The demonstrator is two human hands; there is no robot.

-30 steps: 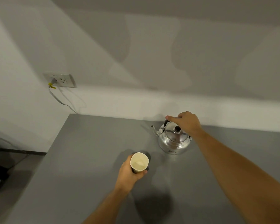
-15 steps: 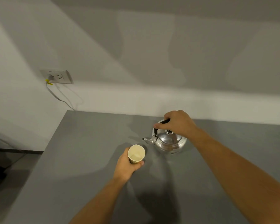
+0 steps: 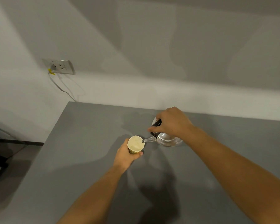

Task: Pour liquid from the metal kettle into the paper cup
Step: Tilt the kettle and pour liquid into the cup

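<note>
The paper cup [image 3: 135, 144] stands on the grey table [image 3: 87, 159], with my left hand [image 3: 125, 155] wrapped around its near side. My right hand [image 3: 172, 122] grips the black handle of the shiny metal kettle [image 3: 166, 139], which is tilted to the left. The kettle's thin spout tip sits over the cup's right rim. The hand hides most of the kettle's lid. I cannot make out a stream of liquid; the inside of the cup looks pale.
A white wall runs along the table's far edge. A wall socket [image 3: 60, 67] with a plugged-in cable [image 3: 61, 89] is at the upper left. The table's left edge drops to a dark floor area [image 3: 0, 159].
My right hand has lifted and tilted the kettle, swinging its spout left over the cup's rim. My left hand has stayed on the cup.
</note>
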